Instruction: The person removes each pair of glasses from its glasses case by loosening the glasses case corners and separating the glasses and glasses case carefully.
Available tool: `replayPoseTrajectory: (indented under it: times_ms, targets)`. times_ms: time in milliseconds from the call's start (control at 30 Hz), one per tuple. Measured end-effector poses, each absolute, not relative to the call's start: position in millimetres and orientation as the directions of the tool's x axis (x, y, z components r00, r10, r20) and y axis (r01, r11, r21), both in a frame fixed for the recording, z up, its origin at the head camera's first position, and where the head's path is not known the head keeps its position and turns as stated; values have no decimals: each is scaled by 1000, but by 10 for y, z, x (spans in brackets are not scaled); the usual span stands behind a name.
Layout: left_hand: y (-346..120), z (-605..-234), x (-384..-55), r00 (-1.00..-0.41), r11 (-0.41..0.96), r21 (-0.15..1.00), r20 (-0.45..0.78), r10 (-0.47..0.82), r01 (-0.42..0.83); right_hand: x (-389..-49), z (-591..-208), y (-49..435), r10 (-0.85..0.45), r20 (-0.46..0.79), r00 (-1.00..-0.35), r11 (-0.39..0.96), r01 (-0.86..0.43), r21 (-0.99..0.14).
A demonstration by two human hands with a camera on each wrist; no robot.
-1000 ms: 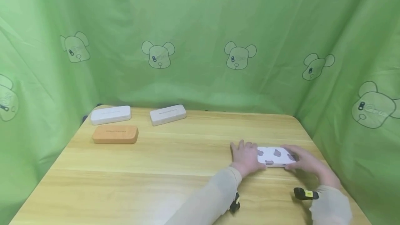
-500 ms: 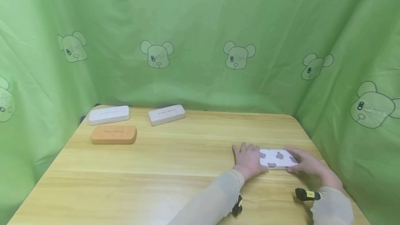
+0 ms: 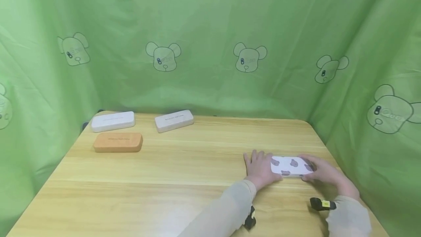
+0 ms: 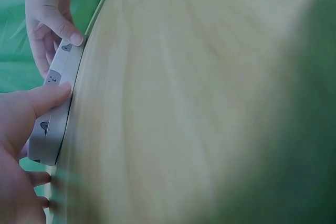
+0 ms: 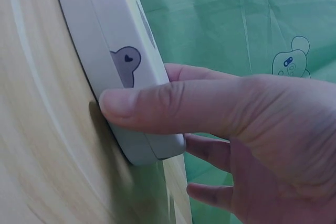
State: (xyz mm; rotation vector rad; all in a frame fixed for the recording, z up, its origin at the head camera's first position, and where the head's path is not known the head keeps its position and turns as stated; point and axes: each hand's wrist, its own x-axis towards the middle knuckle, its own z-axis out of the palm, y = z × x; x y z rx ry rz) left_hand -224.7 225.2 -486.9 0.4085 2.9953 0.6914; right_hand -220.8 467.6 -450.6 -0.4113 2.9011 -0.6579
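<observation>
A white glasses case (image 3: 287,165) printed with grey bear heads lies closed on the right part of the table. My left hand (image 3: 261,170) holds its left end; in the left wrist view the thumb presses the front side of the case (image 4: 59,113), with other fingers spread past the end. At the opposite end my right hand (image 3: 325,173) pinches the case, thumb in front and fingers behind. The right wrist view shows that thumb low on the front side (image 5: 100,40), just below a bear print. Both hands partly cover the ends.
An orange glasses case (image 3: 118,142) lies at the table's left, in front of a white case (image 3: 113,121). A pale grey case (image 3: 174,120) rests at an angle near the back edge. Green curtain (image 3: 210,83) surrounds the wooden table (image 3: 171,200).
The bear-print case has shifted slightly to the right and nearer, both hands staying on its ends. The head view has turned a little. The other cases lie as before.
</observation>
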Motion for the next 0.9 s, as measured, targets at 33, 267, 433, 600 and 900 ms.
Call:
replayPoseTrajectory:
  times_ms: [33, 267, 433, 600, 900]
  targets:
    - [2251, -4875, -2245, -967, 856, 460, 20, 255, 235, -2210, -4506, 4675, -292, -73, -954, 867, -232, -440]
    - [2277, -4929, -2242, -977, 841, 504, 22, 214, 196, -2204, -4505, 4680, -297, -69, -952, 863, -237, -447]
    - [2290, -4958, -2248, -982, 863, 474, 15, 190, 175, -2202, -4498, 4678, -296, -73, -953, 862, -233, -450]
    - [2309, -5010, -2253, -984, 864, 473, 39, 174, 171, -2192, -4497, 4666, -295, -79, -952, 853, -225, -470]
    - [2351, -5104, -2284, -984, 874, 452, 79, 159, 177, -2208, -4513, 4546, -365, 67, -929, 832, -357, -424]
